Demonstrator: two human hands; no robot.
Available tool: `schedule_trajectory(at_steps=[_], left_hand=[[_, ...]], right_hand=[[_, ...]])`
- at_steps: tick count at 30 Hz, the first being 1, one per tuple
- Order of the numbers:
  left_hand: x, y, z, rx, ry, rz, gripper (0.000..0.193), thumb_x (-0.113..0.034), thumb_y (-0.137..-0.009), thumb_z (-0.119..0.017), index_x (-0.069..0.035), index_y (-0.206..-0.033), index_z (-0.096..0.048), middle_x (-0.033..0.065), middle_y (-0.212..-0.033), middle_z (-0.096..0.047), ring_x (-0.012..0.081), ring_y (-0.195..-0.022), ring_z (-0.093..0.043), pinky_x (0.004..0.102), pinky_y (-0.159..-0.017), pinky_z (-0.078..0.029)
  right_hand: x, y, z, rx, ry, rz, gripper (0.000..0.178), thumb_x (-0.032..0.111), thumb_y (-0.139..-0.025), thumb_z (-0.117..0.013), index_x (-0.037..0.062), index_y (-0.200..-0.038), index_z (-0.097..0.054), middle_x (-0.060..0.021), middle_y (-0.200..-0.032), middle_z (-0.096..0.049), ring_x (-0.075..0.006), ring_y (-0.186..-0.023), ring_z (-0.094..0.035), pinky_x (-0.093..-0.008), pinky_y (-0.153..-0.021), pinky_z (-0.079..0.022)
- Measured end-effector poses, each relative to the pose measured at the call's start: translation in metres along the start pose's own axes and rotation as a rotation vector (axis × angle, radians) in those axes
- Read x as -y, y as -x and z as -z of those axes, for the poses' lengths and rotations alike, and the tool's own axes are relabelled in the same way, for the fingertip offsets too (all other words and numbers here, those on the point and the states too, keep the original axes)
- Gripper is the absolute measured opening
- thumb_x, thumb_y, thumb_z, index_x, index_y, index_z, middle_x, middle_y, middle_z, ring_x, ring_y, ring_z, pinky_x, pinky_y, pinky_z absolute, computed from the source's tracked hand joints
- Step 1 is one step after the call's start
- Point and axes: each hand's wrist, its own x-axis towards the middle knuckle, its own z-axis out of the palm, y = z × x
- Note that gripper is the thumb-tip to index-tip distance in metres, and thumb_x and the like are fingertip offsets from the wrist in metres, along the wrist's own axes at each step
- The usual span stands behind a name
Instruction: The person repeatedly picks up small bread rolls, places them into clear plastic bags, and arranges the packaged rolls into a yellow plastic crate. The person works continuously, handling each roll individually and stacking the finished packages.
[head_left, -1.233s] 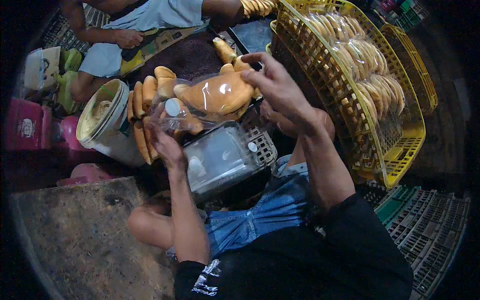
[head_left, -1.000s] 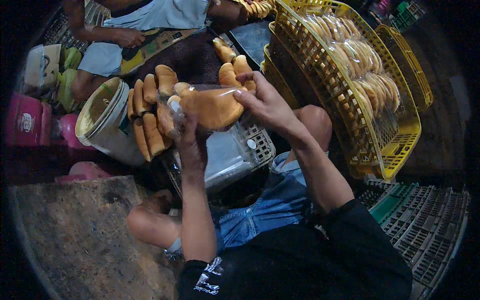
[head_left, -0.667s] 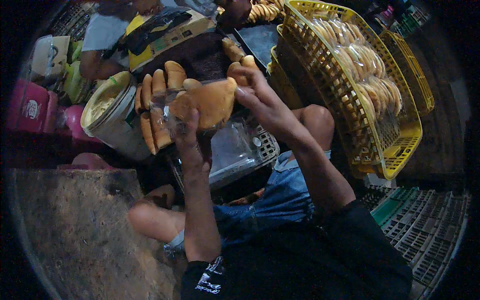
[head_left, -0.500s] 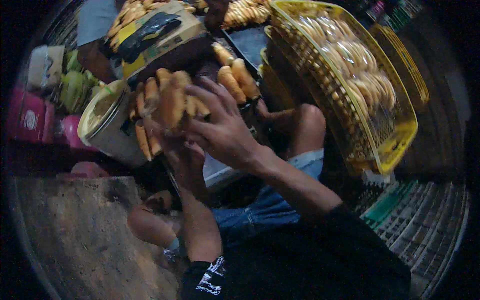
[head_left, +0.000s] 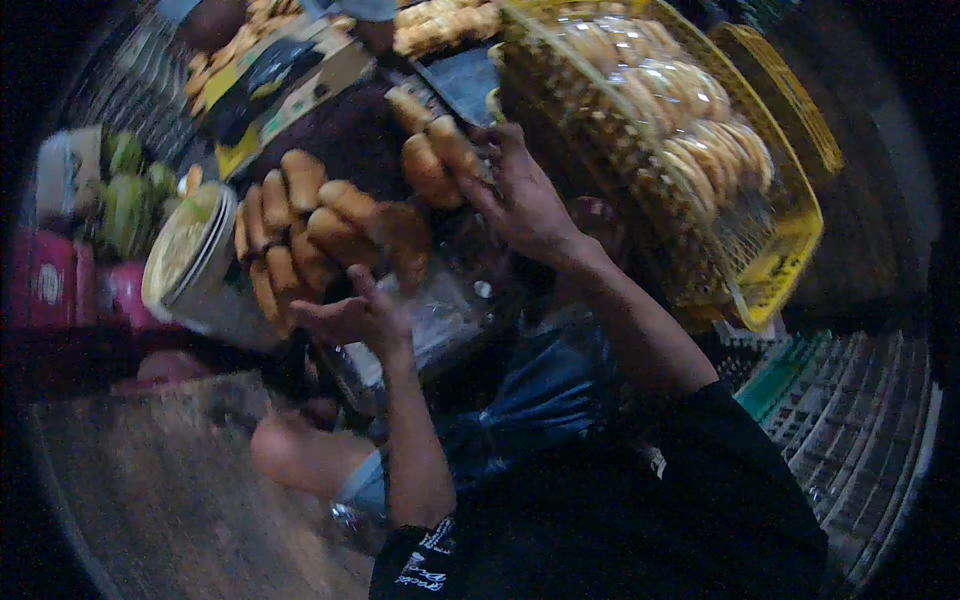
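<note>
Golden-brown bread rolls [head_left: 315, 220] lie side by side in a group in front of me. At the near edge of this group is my left hand [head_left: 362, 318], palm up with thumb and fingers apart, nothing in it. My right hand [head_left: 525, 200] reaches farther out to the right, its thumb and fingers spread beside a smaller cluster of rolls [head_left: 432, 165]; blur hides whether it touches them. Between my hands and my lap lies a dark tray with clear plastic [head_left: 430, 325] on it.
Left of the rolls stands a white bucket [head_left: 205, 270] with pale yellow contents. Beyond is a cardboard box [head_left: 310, 90] with black plastic on it. A yellow crate [head_left: 765, 300] of bagged flat breads stands on the right. Another person's arm [head_left: 212, 22] shows at the top.
My hands, close together around a roll before, have moved apart. That roll is out of them, and the right hand has shifted up and right toward the smaller cluster. The view has also shifted.
</note>
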Motion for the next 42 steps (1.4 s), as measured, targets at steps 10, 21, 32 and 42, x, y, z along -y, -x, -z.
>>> schedule_trajectory(at_steps=[10,21,32,42], left_hand=[[0.033,0.035,-0.012,0.889,0.343,0.708,0.083,-0.061,-0.085,-0.066,0.006,-0.132,-0.051,0.0245,-0.134,-0.056,0.0391,-0.126,-0.050,0.0481,-0.107,-0.034],[0.031,-0.037,0.037,0.858,1.610,0.704,0.065,-0.049,-0.092,-0.062,0.003,-0.130,-0.054,0.0160,-0.118,-0.064,0.0240,-0.104,-0.059,0.0351,-0.092,-0.045],[-0.023,-0.093,0.058,0.534,2.099,0.609,0.067,-0.062,-0.095,-0.044,-0.003,-0.122,-0.060,0.0129,-0.098,-0.066,0.0196,-0.073,-0.056,0.0334,-0.068,-0.046],[0.000,-0.037,-0.008,1.727,0.286,-0.181,0.071,-0.067,-0.093,-0.047,-0.002,-0.083,-0.073,0.0109,-0.068,-0.071,0.0206,-0.052,-0.065,0.0368,-0.060,-0.053]], right_hand=[[-0.097,0.035,-0.134,0.172,0.078,-0.311,0.069,0.034,-0.088,-0.072,-0.0030,-0.138,-0.040,-0.0249,-0.129,-0.057,-0.0388,-0.123,-0.054,-0.0435,-0.105,-0.042],[0.034,-0.020,-0.011,0.274,0.011,0.434,0.030,0.025,-0.089,-0.066,0.0029,-0.110,-0.063,-0.0159,-0.110,-0.060,-0.0354,-0.103,-0.061,-0.0435,-0.089,-0.049],[0.123,-0.002,0.059,0.161,0.344,0.887,0.031,0.022,-0.082,-0.068,0.0143,-0.111,-0.059,-0.0115,-0.118,-0.056,-0.0305,-0.113,-0.054,-0.0521,-0.098,-0.044],[0.027,-0.015,0.265,0.208,0.179,0.003,0.072,0.023,-0.084,-0.077,0.0078,-0.141,-0.035,-0.0121,-0.113,-0.063,-0.0226,-0.107,-0.062,-0.0322,-0.094,-0.050]])
